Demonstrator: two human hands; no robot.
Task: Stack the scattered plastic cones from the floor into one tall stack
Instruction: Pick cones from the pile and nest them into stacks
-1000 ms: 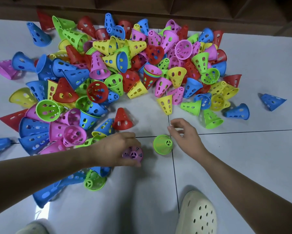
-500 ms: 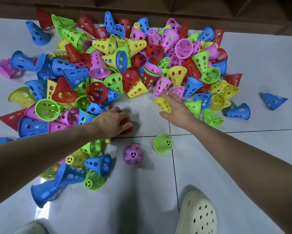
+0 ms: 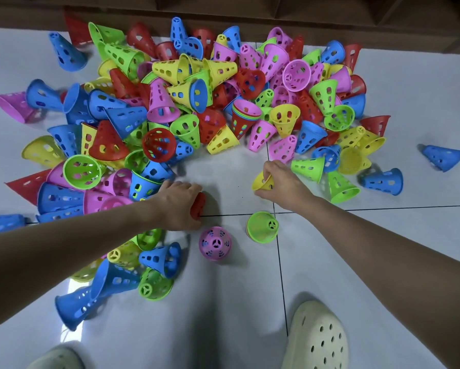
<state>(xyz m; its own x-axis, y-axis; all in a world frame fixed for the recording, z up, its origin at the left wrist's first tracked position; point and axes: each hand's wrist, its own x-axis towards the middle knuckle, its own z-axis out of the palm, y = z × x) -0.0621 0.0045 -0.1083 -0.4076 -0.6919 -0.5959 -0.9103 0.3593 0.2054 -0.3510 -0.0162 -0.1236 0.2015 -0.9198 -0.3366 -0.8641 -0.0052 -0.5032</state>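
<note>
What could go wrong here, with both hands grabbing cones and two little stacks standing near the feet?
1. Two stacks, pink stack and green stack, stand apart; the task wants one, so they may never get merged.
2. The left hand holding the red cone and the right hand holding the yellow cone must come back close over those stacks, and an arm might knock one over.
3. The shoe is close; a step could scatter them.
</note>
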